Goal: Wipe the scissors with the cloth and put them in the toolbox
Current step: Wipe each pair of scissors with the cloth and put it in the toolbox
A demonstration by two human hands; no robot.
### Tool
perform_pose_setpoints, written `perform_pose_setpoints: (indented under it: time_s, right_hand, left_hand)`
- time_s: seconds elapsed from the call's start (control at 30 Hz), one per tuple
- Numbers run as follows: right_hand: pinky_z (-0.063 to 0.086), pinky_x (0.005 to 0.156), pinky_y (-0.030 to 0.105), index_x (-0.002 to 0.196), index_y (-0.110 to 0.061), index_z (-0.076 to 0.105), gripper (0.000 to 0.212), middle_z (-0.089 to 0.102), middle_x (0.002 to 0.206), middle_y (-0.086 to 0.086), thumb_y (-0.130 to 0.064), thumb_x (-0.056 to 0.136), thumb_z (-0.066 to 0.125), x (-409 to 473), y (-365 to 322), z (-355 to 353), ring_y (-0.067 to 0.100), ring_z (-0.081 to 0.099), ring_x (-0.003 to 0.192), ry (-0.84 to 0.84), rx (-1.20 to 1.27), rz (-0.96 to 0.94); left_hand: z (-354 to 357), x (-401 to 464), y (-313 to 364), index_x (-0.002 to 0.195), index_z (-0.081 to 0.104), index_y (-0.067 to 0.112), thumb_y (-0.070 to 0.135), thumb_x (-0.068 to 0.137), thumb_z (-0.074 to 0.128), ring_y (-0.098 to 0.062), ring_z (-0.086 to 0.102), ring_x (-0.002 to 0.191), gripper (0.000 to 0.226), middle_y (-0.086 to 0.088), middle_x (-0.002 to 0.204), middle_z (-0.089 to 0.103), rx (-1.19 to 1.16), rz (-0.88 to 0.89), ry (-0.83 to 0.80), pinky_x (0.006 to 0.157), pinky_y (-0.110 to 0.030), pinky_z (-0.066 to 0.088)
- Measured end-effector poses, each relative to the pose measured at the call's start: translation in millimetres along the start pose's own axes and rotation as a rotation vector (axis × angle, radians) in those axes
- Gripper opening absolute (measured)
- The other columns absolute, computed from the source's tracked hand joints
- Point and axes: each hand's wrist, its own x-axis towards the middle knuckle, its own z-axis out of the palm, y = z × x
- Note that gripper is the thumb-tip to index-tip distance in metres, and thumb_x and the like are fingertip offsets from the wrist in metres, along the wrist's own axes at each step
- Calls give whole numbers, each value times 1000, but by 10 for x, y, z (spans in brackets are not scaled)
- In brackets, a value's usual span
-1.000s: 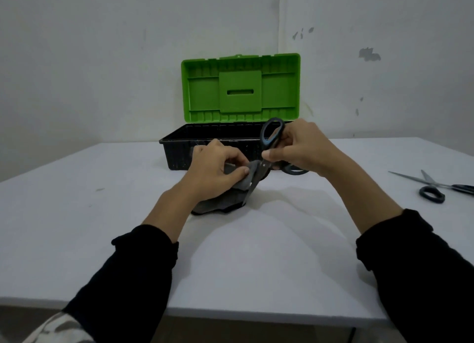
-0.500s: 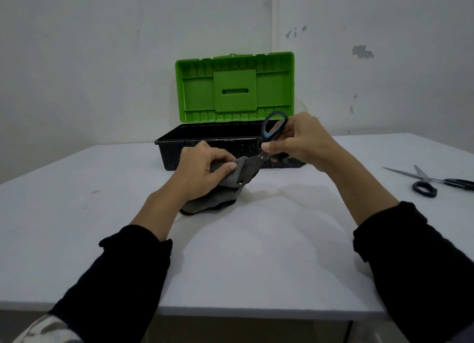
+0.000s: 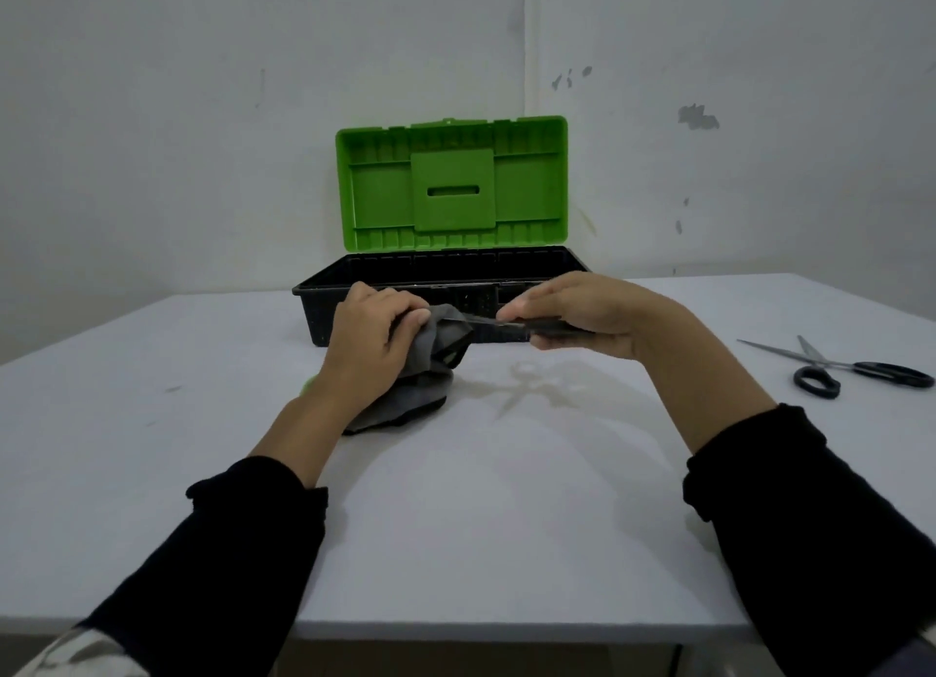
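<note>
Scissors (image 3: 511, 323) are held flat above the table (image 3: 456, 524), just in front of the open toolbox (image 3: 395, 291) at 12 o'clock. The right hand (image 3: 582, 316) has its fingers curled around the handles, and the left hand (image 3: 369, 342) pinches the grey cloth (image 3: 445, 332) over the blade tips. To wipe well, I think the cloth should be folded over both blade sides and drawn toward the tips, with the fingers away from the edge. A second pair of scissors (image 3: 835, 370) lies at 3 o'clock.
</note>
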Motion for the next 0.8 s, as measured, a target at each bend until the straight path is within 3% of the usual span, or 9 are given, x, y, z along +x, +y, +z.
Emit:
perform_pose_setpoints:
  time_s: [0.13, 0.3, 0.37, 0.47, 0.53, 0.7, 0.8]
  right_hand:
    - [57, 82, 23, 88, -1, 68, 27, 62, 82, 4, -21, 95, 51, -1, 20, 28, 14, 62, 78, -95, 206, -6]
    - [56, 86, 27, 96, 5, 64, 14, 72, 93, 11, 3, 87, 52, 42, 137, 66, 22, 69, 90, -152, 531, -140]
    - [57, 81, 24, 97, 3, 65, 18, 71, 93, 11, 10, 84, 54, 88, 188, 141, 20, 69, 89, -102, 537, -184]
    - [52, 65, 19, 84, -9, 68, 13, 70, 78, 4, 4, 82, 64, 132, 236, 276, 14, 66, 73, 94, 402, -195]
    - [48, 63, 20, 76, -12, 68, 12, 68, 70, 1, 0, 79, 68, 142, 229, 301, 12, 64, 67, 180, 347, -207]
    - [49, 55, 18, 74, -7, 67, 9, 65, 62, 3, 2, 77, 67, 126, 171, 336, 11, 61, 56, 194, 337, -144]
    - [53, 55, 17, 74, -5, 66, 10, 65, 70, 8, 4, 76, 67, 142, 153, 447, 16, 63, 63, 213, 372, -154]
  left_hand:
    - [-3, 9, -120, 85, 64, 31, 44, 88, 35, -23, 54, 84, 33, 12, 78, 64, -66, -137, -45, 81, -45, 45]
    - [-21, 26, -89, 83, 66, 22, 22, 95, 47, -18, 60, 83, 22, 1, 82, 67, -201, -294, -76, 76, -30, 44]
    - [-18, 24, -60, 86, 67, 19, 21, 95, 47, -16, 60, 86, 22, 1, 86, 67, -246, -355, -73, 78, -29, 45]
    - [-7, 20, -26, 88, 69, 19, 23, 94, 51, -14, 61, 88, 20, 2, 88, 69, -303, -411, -69, 82, -29, 47]
    - [-26, 21, -9, 84, 70, 21, 21, 92, 55, -11, 62, 87, 16, 5, 87, 69, -357, -414, -42, 83, -26, 48]
    - [-78, 45, 91, 82, 70, 21, 14, 87, 63, 1, 62, 76, 11, 10, 81, 69, -441, -341, 107, 75, -14, 46]
    - [-75, 36, 219, 87, 72, 17, 12, 84, 66, 5, 63, 77, 9, 10, 83, 69, -468, -226, 44, 75, -8, 45]
